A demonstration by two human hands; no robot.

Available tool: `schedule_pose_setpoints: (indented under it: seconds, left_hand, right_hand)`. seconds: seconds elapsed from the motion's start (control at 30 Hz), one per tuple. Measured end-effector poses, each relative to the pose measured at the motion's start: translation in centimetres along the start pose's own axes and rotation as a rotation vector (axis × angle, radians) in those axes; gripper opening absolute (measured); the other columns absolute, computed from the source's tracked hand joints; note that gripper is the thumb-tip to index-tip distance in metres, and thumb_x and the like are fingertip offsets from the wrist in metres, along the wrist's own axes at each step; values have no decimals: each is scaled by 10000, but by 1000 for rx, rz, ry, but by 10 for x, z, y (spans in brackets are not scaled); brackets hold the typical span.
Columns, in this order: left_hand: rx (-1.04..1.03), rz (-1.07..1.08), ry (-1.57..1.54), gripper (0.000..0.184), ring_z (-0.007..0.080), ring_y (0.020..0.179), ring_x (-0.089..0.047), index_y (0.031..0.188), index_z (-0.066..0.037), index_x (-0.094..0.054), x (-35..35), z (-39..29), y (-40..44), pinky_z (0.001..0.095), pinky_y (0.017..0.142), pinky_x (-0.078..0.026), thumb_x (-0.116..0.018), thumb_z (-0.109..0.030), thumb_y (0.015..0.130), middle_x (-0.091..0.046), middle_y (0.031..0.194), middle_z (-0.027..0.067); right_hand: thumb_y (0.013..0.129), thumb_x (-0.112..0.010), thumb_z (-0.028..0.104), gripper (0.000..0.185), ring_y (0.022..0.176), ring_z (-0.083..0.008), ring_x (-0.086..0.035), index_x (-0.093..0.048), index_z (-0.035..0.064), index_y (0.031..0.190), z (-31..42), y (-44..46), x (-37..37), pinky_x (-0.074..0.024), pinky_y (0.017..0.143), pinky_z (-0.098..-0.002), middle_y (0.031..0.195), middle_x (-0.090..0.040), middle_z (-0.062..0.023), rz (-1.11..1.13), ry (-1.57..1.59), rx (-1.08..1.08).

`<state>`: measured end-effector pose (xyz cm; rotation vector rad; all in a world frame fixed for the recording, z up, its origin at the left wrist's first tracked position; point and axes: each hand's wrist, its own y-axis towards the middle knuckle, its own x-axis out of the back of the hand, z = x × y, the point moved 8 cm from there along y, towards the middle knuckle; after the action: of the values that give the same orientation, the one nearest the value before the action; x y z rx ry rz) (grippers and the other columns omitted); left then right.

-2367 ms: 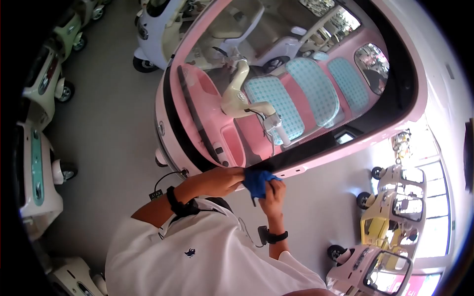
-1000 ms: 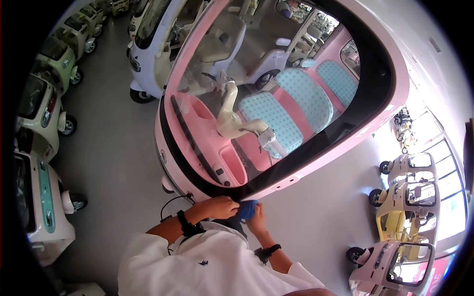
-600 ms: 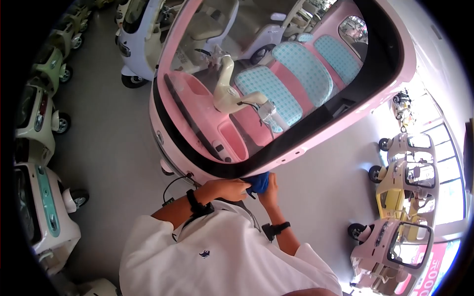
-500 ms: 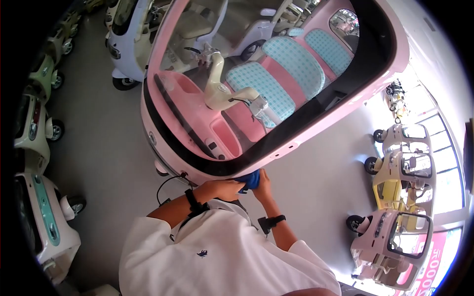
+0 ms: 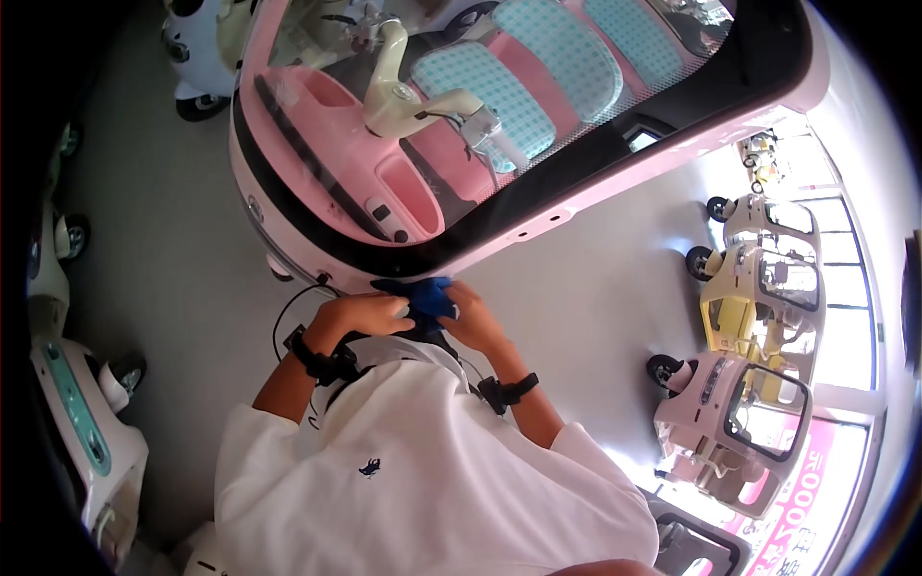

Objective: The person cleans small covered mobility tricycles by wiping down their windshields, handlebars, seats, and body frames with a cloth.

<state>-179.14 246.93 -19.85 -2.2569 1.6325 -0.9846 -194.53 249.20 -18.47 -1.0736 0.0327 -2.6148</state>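
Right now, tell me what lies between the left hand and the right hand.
A bunched blue cloth lies between the left hand and the right hand, held by both, close to the large pink vehicle. The head view shows this.

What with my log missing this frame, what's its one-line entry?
left hand: gripping blue cloth | right hand: gripping same cloth | cloth: bunched, at front of pink cabin vehicle

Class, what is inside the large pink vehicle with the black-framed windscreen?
The large pink vehicle holds a cream handlebar, blue-checked cushions and open pink dashboard compartments. Anything inside the pink seat base or directly behind the front backrest is covered.
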Motion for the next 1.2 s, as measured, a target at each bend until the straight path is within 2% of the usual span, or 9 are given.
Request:
schedule_pose_setpoints:
  seconds: [0.13,0.2,0.3,0.4,0.53,0.73,0.83,1.0,1.2]
  left_hand:
    - [92,68,48,555,376,1216,-572,1272,72,-551,-31,46,15,426,1021,-439,-541,-387,960,-584,1274,304]
    - [62,-45,60,572,376,1138,-621,1286,74,-539,-21,41,8,431,978,-470,-541,-399,963,-621,1204,304]
    - [67,-31,-210,430,240,820,-695,1205,38,-568,0,25,-20,346,775,-524,-574,-329,980,-714,877,134]
    - [-45,-147,-469,380,195,740,-698,1254,-27,-573,30,4,-44,331,746,-532,-554,-311,1002,-721,944,116]
    - [-147,-206,-414,394,192,728,-702,1268,-15,-571,35,4,-33,325,754,-535,-540,-312,1011,-718,990,130]
    - [-115,-241,-240,411,258,860,-705,1242,-1,-579,24,34,-21,371,782,-527,-536,-338,1009,-706,1019,181]
    - [33,-178,-17,439,289,912,-691,1250,22,-567,47,7,-45,381,815,-519,-558,-335,994,-697,1056,208]
    - [-50,-693,-355,459,329,944,-686,1218,53,-561,95,-1,-70,379,860,-513,-607,-318,953,-682,1057,252]
    - [158,-834,-235,450,371,1007,-666,1246,63,-525,68,55,-70,396,908,-509,-605,-215,901,-667,1091,271]
  right_hand:
    - [827,-669,99,347,1093,-407,-580,-592,-22,1144,-15,10,-40,-485,915,-452,1146,-599,-219,216,-76,46]
    - [835,-664,111,317,1064,-411,-587,-595,-27,1113,-9,14,-36,-490,887,-459,1121,-606,-222,252,-138,49]
    - [848,-660,134,266,1004,-419,-599,-598,-28,1050,27,11,-17,-500,835,-467,1065,-619,-219,194,-160,100]
    - [856,-674,153,238,939,-440,-606,-599,-33,984,75,10,26,-498,798,-471,988,-631,-218,20,-112,135]
    - [859,-674,213,257,902,-417,-636,-635,15,1017,65,19,25,-516,764,-467,960,-648,-194,28,-226,-12]
    - [857,-683,255,401,931,-402,-646,-593,-25,1129,68,31,5,-524,781,-459,1020,-657,-207,298,-402,59]
    - [855,-692,249,508,969,-403,-639,-536,-63,1225,108,30,23,-529,804,-453,1084,-641,-231,259,-360,124]
    - [854,-693,197,553,1000,-425,-623,-494,-77,1291,129,40,29,-520,838,-468,1119,-613,-269,61,-200,199]
    - [857,-679,167,587,1053,-464,-588,-447,-96,1327,120,63,-19,-494,900,-479,1144,-585,-301,100,-98,278]
